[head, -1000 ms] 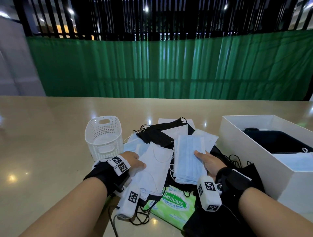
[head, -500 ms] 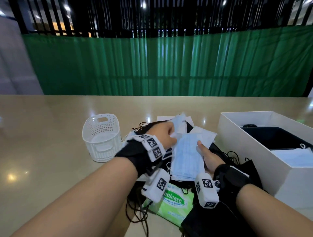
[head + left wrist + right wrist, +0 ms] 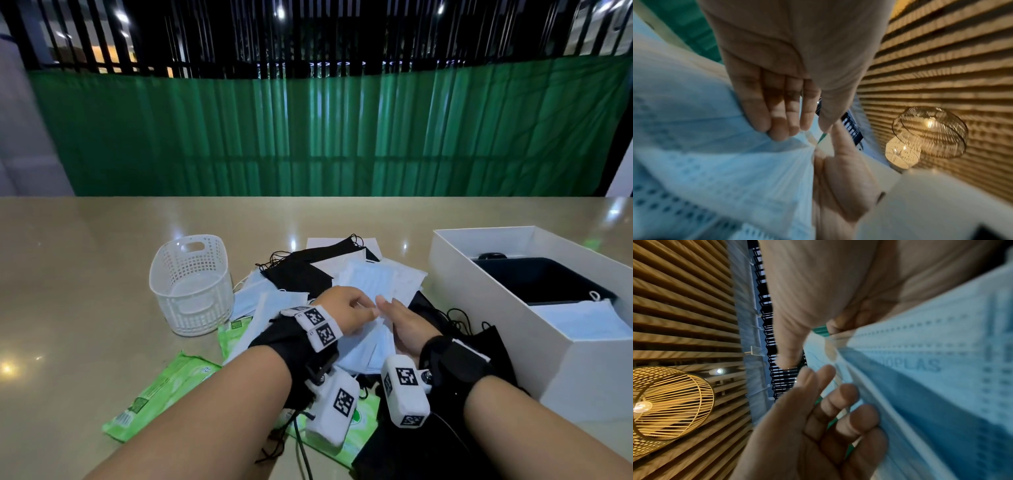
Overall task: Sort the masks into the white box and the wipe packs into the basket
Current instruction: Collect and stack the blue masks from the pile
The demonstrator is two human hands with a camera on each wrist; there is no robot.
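Observation:
Both hands meet over the pile of masks at the table's middle. My left hand and my right hand hold a small stack of light blue masks between them, lifted a little off the pile. The left fingers curl over the stack's edge. Black and white masks lie beyond. Green wipe packs lie near me, one partly under my wrists. The white basket stands at the left. The white box is at the right.
In the box lie a black tray and a blue mask. Black masks and ear loops spread between my right wrist and the box. A third wipe pack sticks out by the basket. A green curtain closes off the table's far side.
My left hand left the white masks at the left, reached to the blue stack's far end, then drew back to meet the right hand on it. The right hand kept holding the stack.

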